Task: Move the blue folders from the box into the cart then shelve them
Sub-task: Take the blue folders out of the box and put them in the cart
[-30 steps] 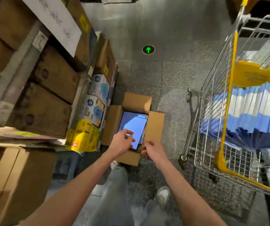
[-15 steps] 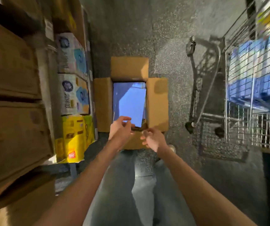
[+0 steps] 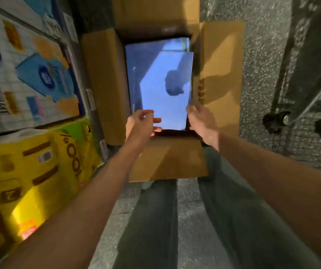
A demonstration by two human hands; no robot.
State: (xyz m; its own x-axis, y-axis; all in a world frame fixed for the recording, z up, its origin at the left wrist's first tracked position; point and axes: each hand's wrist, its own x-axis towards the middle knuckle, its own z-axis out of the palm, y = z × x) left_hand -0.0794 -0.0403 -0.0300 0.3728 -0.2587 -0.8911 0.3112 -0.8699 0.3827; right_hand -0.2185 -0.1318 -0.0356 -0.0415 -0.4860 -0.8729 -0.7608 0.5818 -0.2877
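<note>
An open cardboard box (image 3: 105, 84) stands on the floor, flaps spread, with a stack of blue folders (image 3: 163, 84) lying flat inside. My left hand (image 3: 142, 123) is at the stack's near left corner, thumb and forefinger pinching the near edge of the top folders. At the near right corner my right hand (image 3: 199, 121) has its fingers curled round the stack's right edge, against the box wall. Only the lower frame and a wheel (image 3: 276, 121) of the cart (image 3: 311, 74) show at the right.
Shelving on the left holds printed white and blue cartons (image 3: 29, 70) and a yellow carton (image 3: 39, 171) close beside the box. My legs stand just behind the box's near flap (image 3: 167, 158). Speckled grey floor lies between box and cart.
I have bent much closer over the box. Both hands moved apart to the stack's near corners; the right hand went from the near flap to the folders' right edge. The cart's basket left view.
</note>
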